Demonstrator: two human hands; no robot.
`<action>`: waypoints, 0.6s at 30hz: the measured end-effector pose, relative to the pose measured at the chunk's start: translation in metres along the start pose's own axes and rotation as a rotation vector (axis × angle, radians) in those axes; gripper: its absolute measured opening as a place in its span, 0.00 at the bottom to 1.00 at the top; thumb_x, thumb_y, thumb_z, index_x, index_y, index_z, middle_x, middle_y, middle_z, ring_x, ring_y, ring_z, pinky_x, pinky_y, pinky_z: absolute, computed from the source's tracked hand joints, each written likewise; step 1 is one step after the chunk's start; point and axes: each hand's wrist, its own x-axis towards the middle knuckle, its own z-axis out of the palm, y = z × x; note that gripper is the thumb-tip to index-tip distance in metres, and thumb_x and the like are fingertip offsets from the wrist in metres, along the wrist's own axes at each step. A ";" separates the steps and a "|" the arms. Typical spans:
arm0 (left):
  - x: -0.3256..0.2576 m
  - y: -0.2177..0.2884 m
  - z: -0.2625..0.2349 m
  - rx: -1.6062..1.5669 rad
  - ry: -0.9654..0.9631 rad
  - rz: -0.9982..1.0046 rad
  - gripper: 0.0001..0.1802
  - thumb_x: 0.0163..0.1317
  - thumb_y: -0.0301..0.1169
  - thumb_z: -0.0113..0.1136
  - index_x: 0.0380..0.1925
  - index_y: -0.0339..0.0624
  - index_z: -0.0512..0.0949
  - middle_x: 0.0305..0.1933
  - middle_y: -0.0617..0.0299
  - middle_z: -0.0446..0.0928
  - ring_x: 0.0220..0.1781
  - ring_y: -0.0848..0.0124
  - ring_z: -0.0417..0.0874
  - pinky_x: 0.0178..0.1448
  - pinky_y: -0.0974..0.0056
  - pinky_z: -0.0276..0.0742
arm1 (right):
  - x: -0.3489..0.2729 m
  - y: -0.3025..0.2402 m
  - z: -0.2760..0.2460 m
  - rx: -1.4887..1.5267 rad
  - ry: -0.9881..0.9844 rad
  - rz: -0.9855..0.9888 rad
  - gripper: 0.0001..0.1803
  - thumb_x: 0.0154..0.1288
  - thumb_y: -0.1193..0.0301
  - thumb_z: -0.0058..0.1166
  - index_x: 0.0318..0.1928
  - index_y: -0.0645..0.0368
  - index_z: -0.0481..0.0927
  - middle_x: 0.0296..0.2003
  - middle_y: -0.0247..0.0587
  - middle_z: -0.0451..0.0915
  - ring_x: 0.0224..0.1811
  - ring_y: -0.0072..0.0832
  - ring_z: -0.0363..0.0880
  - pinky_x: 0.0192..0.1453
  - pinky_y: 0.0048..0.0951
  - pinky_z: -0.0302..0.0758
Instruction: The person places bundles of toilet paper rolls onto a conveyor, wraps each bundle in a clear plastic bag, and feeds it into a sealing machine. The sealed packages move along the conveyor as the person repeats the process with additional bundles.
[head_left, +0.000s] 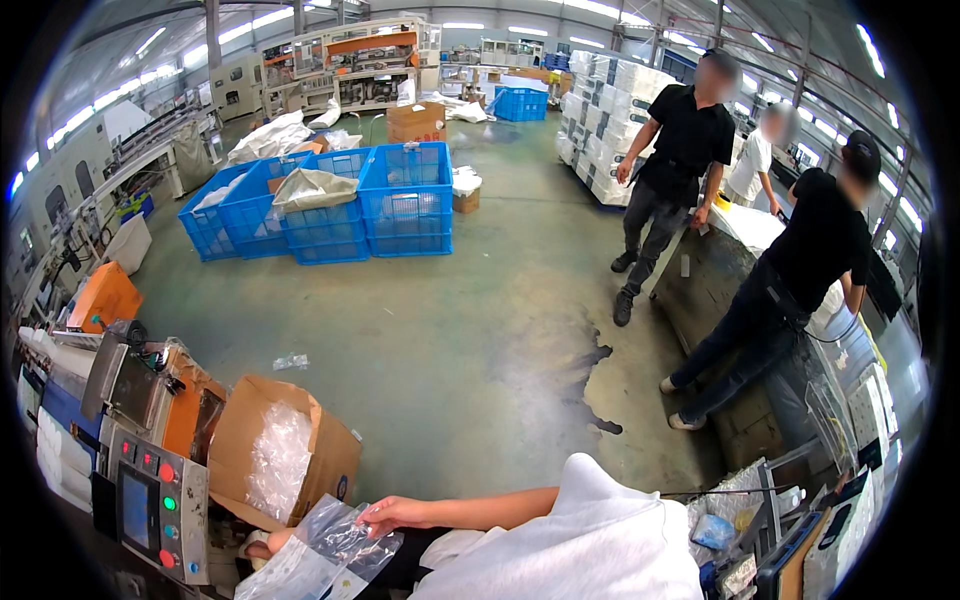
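Note:
My right hand (392, 513) reaches leftward from the white sleeve, its fingers bent against a clear plastic bag (345, 535). The bag is crinkled and see-through, draped over dark cloth at the lower edge. Beside it is a whitish plastic bag or sheet (290, 572). My left hand (262, 549) shows only in small part behind this plastic, so its grip is hidden. Just beyond both hands, an open cardboard box (335, 455) tilts toward me, with crumpled clear plastic (280, 455) inside.
A control panel (150, 510) with buttons and a screen stands at left. Blue crates (408, 205) sit farther off, near wrapped white stacks (605, 120). Two people in black (690, 130) and one in white stand at right around a long workbench (735, 330). A dark stain marks the floor.

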 end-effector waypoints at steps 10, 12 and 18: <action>-0.010 0.041 -0.016 0.040 -0.163 -0.090 0.23 0.70 0.37 0.40 0.63 0.42 0.62 0.68 0.45 0.56 0.68 0.54 0.58 0.68 0.59 0.55 | 0.000 0.000 -0.002 0.009 -0.020 0.003 0.19 0.69 0.60 0.46 0.52 0.60 0.75 0.34 0.33 0.82 0.39 0.17 0.80 0.46 0.17 0.74; -0.016 0.055 -0.020 0.055 -0.209 -0.115 0.23 0.70 0.37 0.40 0.63 0.42 0.62 0.68 0.45 0.56 0.68 0.54 0.58 0.68 0.59 0.55 | 0.000 0.002 -0.002 0.024 -0.032 0.009 0.19 0.70 0.60 0.46 0.52 0.60 0.75 0.33 0.33 0.82 0.38 0.17 0.80 0.46 0.17 0.74; -0.008 0.016 -0.004 -0.002 -0.101 -0.098 0.23 0.67 0.39 0.44 0.60 0.43 0.65 0.63 0.42 0.61 0.64 0.51 0.63 0.65 0.57 0.60 | -0.002 0.000 0.003 0.013 -0.021 0.023 0.20 0.69 0.59 0.46 0.53 0.60 0.74 0.33 0.33 0.82 0.38 0.17 0.79 0.47 0.18 0.73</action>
